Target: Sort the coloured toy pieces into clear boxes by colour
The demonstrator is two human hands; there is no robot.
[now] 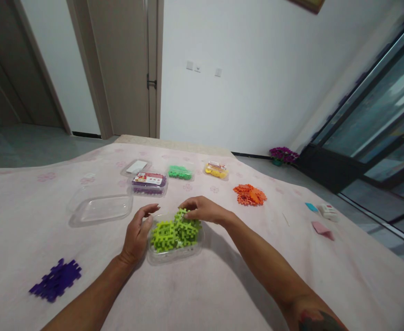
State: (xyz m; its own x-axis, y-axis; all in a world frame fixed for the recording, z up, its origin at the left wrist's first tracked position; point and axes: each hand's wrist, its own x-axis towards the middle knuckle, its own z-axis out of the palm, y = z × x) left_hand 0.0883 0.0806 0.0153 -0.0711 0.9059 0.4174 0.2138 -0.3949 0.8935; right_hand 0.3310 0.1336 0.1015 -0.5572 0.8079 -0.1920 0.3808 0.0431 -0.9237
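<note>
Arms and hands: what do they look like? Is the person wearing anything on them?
Both arms are bare, no sleeves. The left hand and right hand wear no gloves, and no watch or bracelet shows. A tattoo in dark and reddish ink marks the right forearm, cut off by the picture's bottom edge.

No writing is legible. The clear plastic box of purple pieces (149, 183), far and left of centre, bears a red-and-white printed label. The clear plastic box of yellow pieces (216, 169) to its right bears a similar one. Both are too blurred to read.
</note>
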